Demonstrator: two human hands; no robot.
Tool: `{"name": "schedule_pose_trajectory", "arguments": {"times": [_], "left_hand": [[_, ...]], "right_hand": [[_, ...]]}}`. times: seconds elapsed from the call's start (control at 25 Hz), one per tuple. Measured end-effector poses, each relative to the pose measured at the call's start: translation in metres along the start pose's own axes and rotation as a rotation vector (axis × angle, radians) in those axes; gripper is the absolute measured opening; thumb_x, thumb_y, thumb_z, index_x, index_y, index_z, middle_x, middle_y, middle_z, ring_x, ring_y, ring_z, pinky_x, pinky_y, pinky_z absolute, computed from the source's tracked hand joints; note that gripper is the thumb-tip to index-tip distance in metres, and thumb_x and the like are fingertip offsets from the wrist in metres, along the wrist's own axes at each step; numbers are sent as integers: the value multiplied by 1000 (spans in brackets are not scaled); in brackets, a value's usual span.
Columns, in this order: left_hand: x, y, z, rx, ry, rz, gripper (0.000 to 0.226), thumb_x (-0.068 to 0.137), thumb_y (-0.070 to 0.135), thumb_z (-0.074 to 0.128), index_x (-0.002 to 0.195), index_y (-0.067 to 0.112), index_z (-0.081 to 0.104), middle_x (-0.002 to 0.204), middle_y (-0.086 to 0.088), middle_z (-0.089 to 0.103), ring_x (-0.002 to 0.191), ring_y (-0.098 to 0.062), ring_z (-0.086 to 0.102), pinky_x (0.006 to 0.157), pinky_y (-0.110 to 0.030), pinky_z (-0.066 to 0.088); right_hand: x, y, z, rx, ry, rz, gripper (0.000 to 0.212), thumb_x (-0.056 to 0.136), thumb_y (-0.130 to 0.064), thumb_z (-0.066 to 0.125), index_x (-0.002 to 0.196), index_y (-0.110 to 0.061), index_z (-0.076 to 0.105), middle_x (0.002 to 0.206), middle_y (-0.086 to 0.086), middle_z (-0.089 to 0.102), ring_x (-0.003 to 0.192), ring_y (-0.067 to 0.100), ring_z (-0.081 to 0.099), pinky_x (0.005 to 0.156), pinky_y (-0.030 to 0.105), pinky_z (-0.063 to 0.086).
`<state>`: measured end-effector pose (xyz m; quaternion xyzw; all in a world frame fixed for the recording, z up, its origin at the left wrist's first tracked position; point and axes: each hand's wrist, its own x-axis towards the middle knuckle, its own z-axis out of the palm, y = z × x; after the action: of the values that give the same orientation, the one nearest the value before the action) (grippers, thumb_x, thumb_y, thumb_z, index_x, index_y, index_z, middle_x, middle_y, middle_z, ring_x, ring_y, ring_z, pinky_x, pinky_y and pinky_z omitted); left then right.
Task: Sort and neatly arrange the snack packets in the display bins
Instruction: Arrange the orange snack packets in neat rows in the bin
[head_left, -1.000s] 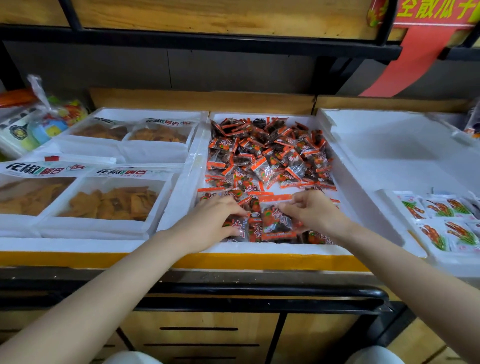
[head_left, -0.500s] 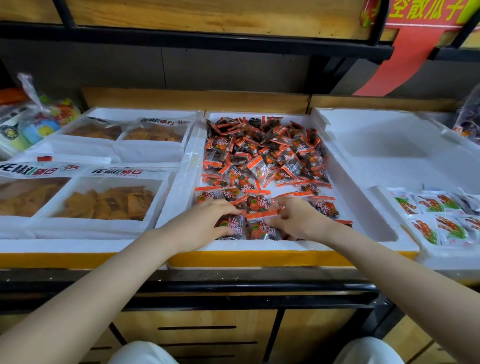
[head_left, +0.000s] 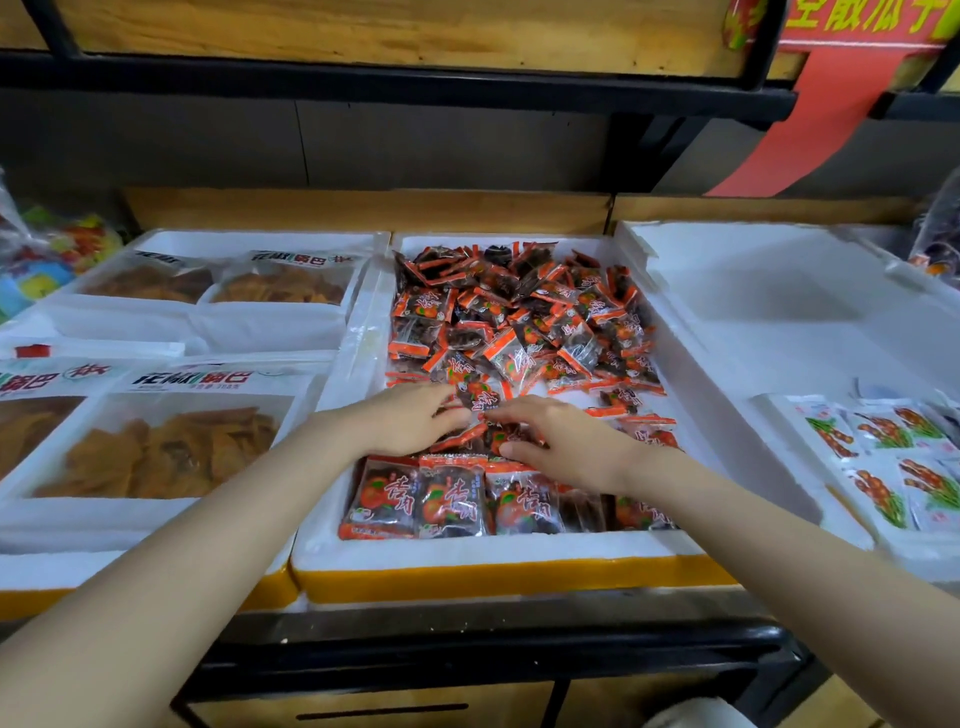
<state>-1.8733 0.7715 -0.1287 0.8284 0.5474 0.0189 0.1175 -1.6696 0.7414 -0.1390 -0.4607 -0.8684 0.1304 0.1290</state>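
A white foam bin (head_left: 467, 548) in the middle holds many small orange-and-dark snack packets. A loose heap of packets (head_left: 519, 317) fills its far half. A neat row of packets (head_left: 447, 499) lies flat along the near wall. My left hand (head_left: 410, 421) and my right hand (head_left: 556, 441) lie side by side over packets in the middle of the bin, just beyond that row. Fingers of both hands are bent onto the packets under them; I cannot see whether any packet is pinched.
Foam bins on the left hold large clear bags of brown crisps (head_left: 156, 447). The right foam bin (head_left: 779, 332) has white packets with red and green print (head_left: 893, 457) at its near right. A wooden shelf (head_left: 363, 31) hangs overhead. A black rail (head_left: 467, 654) runs below.
Both hands have moved away from the near wall toward the middle of the bin. The flat row of packets along the near wall is now uncovered.
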Motion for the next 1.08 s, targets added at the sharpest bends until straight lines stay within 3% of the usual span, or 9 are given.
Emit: {"name": "schedule_pose_trajectory", "arguments": {"times": [0.08,0.2,0.44,0.56,0.76,0.88,1.0,1.08], "left_hand": [[6,-5,3,-30,-34,37,51,94,51,43,128,13,51,129,-6,55,115,-21,51,101,-38,40],[5,-9,0,-115,-36,136,48,92,35,60,135,20,47,130,3,47,120,-14,46,102,-29,37],[10,-12,-6,-122,4,182,42,95,34,54,135,24,47,133,7,45,122,-12,46,105,-30,38],[31,-11,-11,-103,100,140,44,95,36,52,137,23,45,138,5,44,123,-9,43,106,-29,34],[84,-11,-6,20,48,72,51,91,36,60,137,19,46,139,-3,48,127,-21,43,104,-35,35],[105,-12,-1,48,31,91,47,87,41,64,129,23,53,122,-2,56,119,-22,43,97,-34,37],[114,-8,0,45,-53,82,51,86,44,64,128,17,55,118,-5,58,112,-19,42,94,-34,38],[114,-5,-2,14,-103,84,39,85,41,67,108,10,61,96,-11,60,86,-15,42,82,-35,40]], "right_hand": [[5,5,2,6,13,-3,46,96,-32,50,140,-21,42,143,-1,43,130,14,38,108,30,32],[8,8,3,21,19,-20,46,96,-32,50,139,-20,43,139,-1,46,127,14,40,107,31,34],[14,19,-15,104,101,33,51,95,-33,51,142,-20,36,145,-5,40,131,11,38,99,14,25],[46,41,-28,151,222,121,53,94,-25,55,141,-13,34,144,2,42,130,16,41,100,21,32],[101,76,-22,206,168,290,64,90,-17,61,143,-7,27,143,11,43,120,25,51,90,29,46],[119,87,-12,235,161,323,63,86,-20,67,139,-8,34,120,10,56,101,23,58,79,29,48],[124,92,-7,242,194,313,42,84,-23,70,117,-8,50,81,0,53,71,14,51,59,22,41],[122,92,-8,217,226,307,26,85,-23,68,101,-10,51,74,0,51,68,18,51,54,23,39]]}}
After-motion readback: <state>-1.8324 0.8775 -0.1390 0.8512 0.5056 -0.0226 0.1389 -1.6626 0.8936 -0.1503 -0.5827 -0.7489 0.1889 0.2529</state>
